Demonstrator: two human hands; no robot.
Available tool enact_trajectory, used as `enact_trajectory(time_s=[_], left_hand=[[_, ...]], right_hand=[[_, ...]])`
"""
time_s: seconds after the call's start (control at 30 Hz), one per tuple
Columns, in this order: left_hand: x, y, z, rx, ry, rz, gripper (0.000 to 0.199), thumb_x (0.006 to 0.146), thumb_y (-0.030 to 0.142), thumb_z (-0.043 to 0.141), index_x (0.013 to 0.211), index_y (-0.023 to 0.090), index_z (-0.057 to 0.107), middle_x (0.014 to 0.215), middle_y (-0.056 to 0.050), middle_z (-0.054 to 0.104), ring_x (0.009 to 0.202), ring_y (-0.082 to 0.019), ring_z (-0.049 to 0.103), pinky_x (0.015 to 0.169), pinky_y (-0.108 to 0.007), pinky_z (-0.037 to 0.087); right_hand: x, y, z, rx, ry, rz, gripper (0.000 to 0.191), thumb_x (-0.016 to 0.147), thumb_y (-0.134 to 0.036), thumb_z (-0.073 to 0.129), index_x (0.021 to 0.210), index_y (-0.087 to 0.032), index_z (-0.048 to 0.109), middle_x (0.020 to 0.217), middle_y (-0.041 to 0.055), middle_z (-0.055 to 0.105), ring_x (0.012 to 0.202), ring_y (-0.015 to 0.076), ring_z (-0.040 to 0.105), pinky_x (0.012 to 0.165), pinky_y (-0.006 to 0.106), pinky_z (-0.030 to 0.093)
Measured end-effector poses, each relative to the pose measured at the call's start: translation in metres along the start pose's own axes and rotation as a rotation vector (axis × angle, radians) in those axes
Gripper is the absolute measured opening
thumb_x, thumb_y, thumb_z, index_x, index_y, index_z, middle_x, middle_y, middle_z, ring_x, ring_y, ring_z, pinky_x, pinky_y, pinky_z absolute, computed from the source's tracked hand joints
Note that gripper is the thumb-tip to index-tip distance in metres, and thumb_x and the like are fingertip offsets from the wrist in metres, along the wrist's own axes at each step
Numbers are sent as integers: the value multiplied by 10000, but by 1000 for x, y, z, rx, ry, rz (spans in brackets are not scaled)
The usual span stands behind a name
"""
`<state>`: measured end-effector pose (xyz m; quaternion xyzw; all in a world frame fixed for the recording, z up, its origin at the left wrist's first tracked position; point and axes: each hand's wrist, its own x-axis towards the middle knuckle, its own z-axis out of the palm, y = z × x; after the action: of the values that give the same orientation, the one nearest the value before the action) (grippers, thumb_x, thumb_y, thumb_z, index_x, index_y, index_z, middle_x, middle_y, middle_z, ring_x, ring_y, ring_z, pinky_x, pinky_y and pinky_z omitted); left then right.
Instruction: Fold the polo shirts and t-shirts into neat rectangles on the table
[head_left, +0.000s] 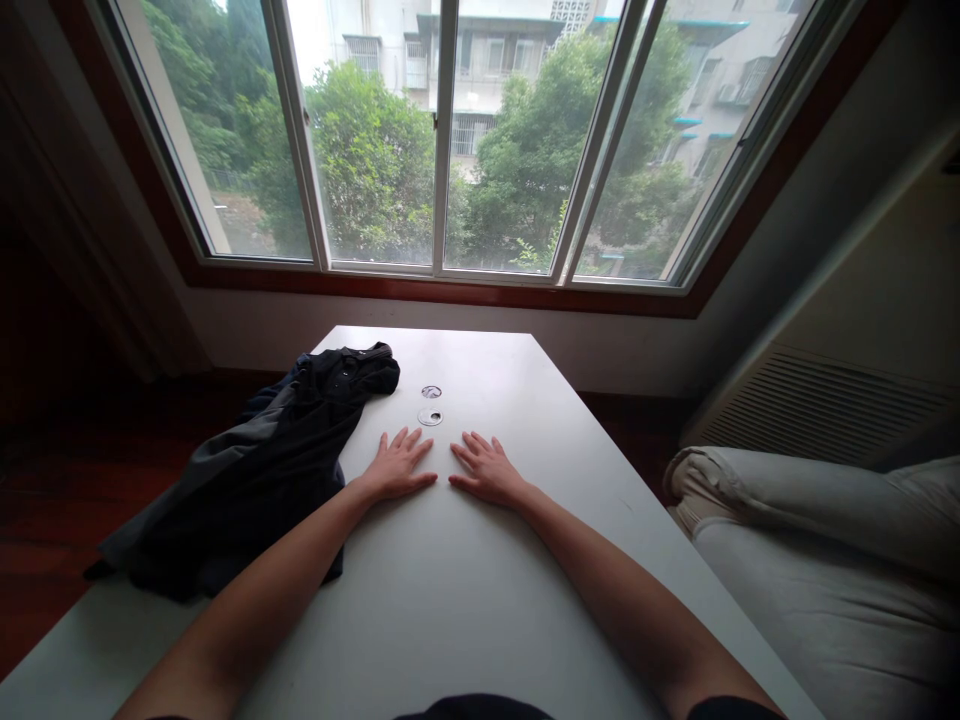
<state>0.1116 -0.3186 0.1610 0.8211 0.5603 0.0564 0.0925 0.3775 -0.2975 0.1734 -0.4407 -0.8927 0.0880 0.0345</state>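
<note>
My left hand (397, 466) lies flat on the white table (450, 580), palm down with its fingers spread. To its right, my right hand (486, 469) rests the same way, a small gap between the two. Neither holds anything. A dark garment (262, 480), black and grey, is heaped along the table's left side, beside my left hand and forearm, and hangs over the edge. Just beyond my fingertips is a round disc-like fitting (427, 418) with a small dark hole, and behind it a second round piece (431, 392).
A window (441, 200) with several panes stands beyond the table's far end. To the right of the table is a pale sofa (817, 560), with a large vented unit (840, 400) behind it. A curtain (97, 200) hangs at the left.
</note>
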Motion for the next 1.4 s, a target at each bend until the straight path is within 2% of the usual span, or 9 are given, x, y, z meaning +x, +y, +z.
enact_trajectory(time_s=[1.4], left_hand=[[1,0,0,-4,-9,-8,877,904,823,380,1632,339,304,1732,-69,125,1585,-390,25,1223,-653,-5]], right_hand=[[-1,0,-1,6,-1,0,852,940,-811,376,1621,-300,344,1718,92,161,1579,332,122,1255,548,46]])
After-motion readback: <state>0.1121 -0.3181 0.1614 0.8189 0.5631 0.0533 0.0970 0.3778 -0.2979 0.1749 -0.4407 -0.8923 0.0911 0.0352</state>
